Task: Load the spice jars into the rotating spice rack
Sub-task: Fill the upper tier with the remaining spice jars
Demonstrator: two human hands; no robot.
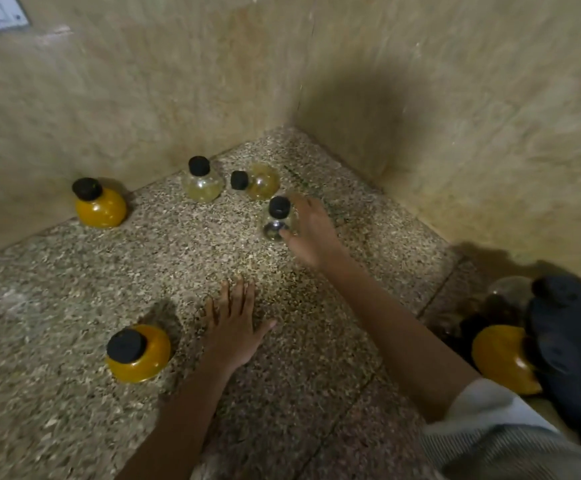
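From the head camera, the right hand is reaching out to the clear spice jar near the corner of the floor, its fingers curling onto the jar's right side and low front. The grip is only partly visible, so whether it is fully closed cannot be told. That jar is standing upright, long axis vertical, black cap pointing up.

The left hand is lying flat on the speckled floor, fingers spread and released, grasping nothing.

Just behind the clear jar, a pale amber jar is lying on its side, its black cap pointing left toward an upright pale jar just beside it. An orange-filled jar is standing by the left wall, well apart. Another orange jar is standing just left of the flat hand.

At the right edge, an orange jar is sitting partly hidden by a dark bundle, with a blurred glass globe behind it; the rack itself cannot be made out.

Two beige stone walls are meeting at the corner behind the jars.
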